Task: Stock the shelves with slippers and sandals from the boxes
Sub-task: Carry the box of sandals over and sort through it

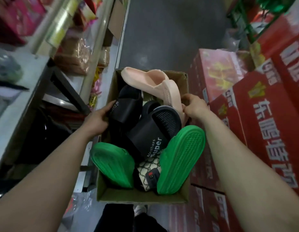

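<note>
Green slippers (180,158) sit closest to me, two of them standing sole-up at the near end of the cardboard box (142,198). Between them lies a patterned sandal (148,166), and behind that a black "Super" slipper (150,134). My left hand (96,119) grips a black slipper (127,106) at the box's left wall, thumb on its strap. My right hand (194,107) pinches the edge of a pink slipper (153,81) at the right wall, fingers curled. I cannot tell whether either hand also catches the box wall.

Progress looks early. The box is full to the rim and footwear is piled above it. The shelves (16,77) on my left show packaged goods and blurred bags. I make out no slipper placed there, though the blur hides detail. Red cartons (262,114) are stacked on my right. Nearly everything is left: each pair still has to come out of the box and go onto a shelf.
</note>
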The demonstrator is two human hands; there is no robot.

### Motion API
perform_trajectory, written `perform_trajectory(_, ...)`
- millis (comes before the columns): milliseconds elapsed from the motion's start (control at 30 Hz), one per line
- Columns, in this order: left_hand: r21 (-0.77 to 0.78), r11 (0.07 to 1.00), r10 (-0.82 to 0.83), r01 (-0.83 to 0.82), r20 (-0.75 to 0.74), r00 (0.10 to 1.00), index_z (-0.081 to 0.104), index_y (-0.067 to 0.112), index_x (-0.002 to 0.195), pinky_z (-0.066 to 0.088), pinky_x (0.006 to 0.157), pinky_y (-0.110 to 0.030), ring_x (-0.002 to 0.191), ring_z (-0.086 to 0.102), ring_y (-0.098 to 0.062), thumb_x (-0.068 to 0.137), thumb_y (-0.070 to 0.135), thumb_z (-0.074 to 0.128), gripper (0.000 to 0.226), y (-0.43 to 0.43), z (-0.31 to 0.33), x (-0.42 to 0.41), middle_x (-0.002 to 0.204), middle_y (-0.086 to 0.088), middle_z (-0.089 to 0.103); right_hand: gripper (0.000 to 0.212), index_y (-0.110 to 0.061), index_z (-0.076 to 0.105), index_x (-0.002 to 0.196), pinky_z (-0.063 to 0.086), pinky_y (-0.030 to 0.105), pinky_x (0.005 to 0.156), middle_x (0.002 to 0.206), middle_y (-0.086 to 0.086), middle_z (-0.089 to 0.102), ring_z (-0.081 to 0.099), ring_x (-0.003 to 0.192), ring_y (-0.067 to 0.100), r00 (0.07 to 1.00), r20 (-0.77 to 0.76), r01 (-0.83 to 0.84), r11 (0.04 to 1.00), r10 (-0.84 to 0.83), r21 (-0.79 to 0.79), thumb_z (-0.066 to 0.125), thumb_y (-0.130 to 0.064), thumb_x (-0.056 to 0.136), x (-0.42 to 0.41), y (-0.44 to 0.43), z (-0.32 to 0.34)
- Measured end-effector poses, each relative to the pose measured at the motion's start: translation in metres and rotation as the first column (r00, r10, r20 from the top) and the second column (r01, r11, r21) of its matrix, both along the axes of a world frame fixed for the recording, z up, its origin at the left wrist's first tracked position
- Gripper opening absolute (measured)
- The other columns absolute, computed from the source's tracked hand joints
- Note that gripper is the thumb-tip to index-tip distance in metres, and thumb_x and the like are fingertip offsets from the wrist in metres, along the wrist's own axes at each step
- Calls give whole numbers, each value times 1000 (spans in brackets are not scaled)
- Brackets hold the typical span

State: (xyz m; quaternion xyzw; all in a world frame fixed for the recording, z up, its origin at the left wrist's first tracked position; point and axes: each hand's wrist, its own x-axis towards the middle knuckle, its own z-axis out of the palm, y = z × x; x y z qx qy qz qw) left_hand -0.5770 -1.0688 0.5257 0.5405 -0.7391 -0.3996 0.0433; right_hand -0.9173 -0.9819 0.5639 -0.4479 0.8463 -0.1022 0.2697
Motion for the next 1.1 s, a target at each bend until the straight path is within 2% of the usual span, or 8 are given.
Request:
perform_trajectory(133,19,999,-29,30,-61,998,30,53,143,43,105,-34,127,51,-20,83,4,61,84,-70,-2,-28,139,4,52,30,-32,61,121,45,29,83,122,4,66,62,110,27,1000,6,12,1000,-12,8,59,-34,90,-27,-68,7)
perform_trajectory(300,16,1000,-22,23,-93,995,32,38,148,36,92,-16,115,47,-11,88,-4,57,78,-160,5,-69,134,4,49,32,-28,59,123,42,24,78,123,3,65,61,105,23,997,45,55,998,-54,-8,60,-33,92,-60,-151,20)
perform_trajectory(500,17,999,-31,32,-50,998,31,50,145,43,94,-23,124,49,-20,85,1,60,83,-270,19,-124,141,4,47,30,-27,57,122,39,18,53,117,0,67,59,82,14,989,120,97,995,-92,-29,61,-28,93,-114,-247,34)
perform_trajectory(633,2,998,-62,62,-54,997,25,71,133,54,91,-35,112,60,-24,79,1,57,94,-339,23,-166,141,1,52,26,-35,58,114,56,29,60,109,-4,68,65,84,16,985,144,105,994,-100,-29,64,-35,88,-155,-315,40)
perform_trajectory(767,7,999,-40,40,-45,998,28,59,142,54,73,-28,100,63,-24,84,0,57,88,-409,28,-209,140,-4,51,32,-31,58,120,45,19,45,107,-4,65,64,80,15,985,146,101,995,-97,-18,65,-28,90,-192,-383,53)
perform_trajectory(900,-19,998,-62,61,-28,998,30,51,145,43,89,-25,125,51,-28,86,2,59,83,-482,37,-249,147,-2,43,27,-30,57,116,47,19,38,103,-1,63,65,73,15,975,172,143,990,-139,-10,65,-23,91,-228,-451,67)
perform_trajectory(1033,-23,997,-77,76,-35,996,27,64,138,49,92,-33,119,56,-29,84,6,58,85,-567,35,-286,147,-4,46,25,-30,57,113,51,22,41,104,2,64,68,71,21,972,166,170,985,-168,2,66,-25,91,-261,-528,72)
perform_trajectory(1100,-30,994,-102,101,-34,994,28,59,141,47,89,-29,120,55,-28,84,6,58,83,-615,36,-307,147,-3,47,24,-31,57,112,57,27,48,102,3,65,69,75,22,966,167,201,980,-199,5,67,-27,91,-277,-570,73)
